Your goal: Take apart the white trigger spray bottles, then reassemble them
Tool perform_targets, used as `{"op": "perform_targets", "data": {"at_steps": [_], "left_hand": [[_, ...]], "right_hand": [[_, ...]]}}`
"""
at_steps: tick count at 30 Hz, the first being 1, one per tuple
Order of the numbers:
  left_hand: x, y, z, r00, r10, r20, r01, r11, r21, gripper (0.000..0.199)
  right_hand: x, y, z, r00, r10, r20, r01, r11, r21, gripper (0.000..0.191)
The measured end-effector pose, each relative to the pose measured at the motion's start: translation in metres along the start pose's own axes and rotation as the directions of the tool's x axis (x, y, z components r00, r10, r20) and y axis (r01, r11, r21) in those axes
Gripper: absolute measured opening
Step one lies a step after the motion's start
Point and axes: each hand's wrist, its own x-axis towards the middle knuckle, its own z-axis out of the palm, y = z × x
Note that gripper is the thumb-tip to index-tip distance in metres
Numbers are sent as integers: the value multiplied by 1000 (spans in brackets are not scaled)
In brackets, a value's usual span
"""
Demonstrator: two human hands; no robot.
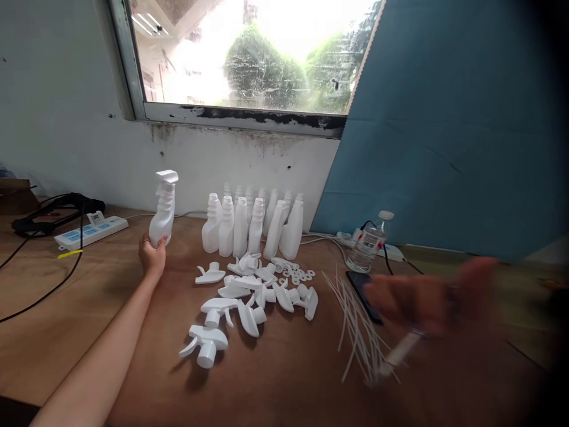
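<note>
My left hand (153,258) is wrapped round the base of a white spray bottle (163,213), which stands upright with a trigger head on top. On the right, my right hand (427,302) is smeared by motion above the table, near a bundle of thin white tubes (358,326); whether it holds anything is too blurred to tell. Several white trigger heads (208,341) lie scattered in the middle, with small white rings (297,274) behind them. Several open white bottles (240,228) stand in rows near the wall.
A clear plastic bottle (370,243) and a dark phone (364,296) are at the right. Power strips (91,232) and black cables lie at the left and back right. The wall and window (249,59) rise behind the brown table (275,379).
</note>
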Motion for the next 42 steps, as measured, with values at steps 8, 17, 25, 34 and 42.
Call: {"op": "perform_targets", "data": {"at_steps": [8,17,25,34,42], "left_hand": [[-50,90,-17,532,847,7,-842,529,-105,47],[-83,123,-22,255,967,21,-956,255,-146,49],[-86,129,-27,167,982,84,-968,179,-177,44],[-70,132,-38,48,981,190,-961,98,-259,39],[-73,136,-41,516,563,645,-188,810,-556,31]], "right_hand": [[29,76,25,860,491,140,-509,803,310,45],[6,98,40,782,603,156,-619,722,309,51],[5,98,43,819,556,-142,-548,831,90,40],[4,82,34,957,286,-53,-281,862,-422,35],[6,86,15,877,-335,343,465,415,-782,30]]}}
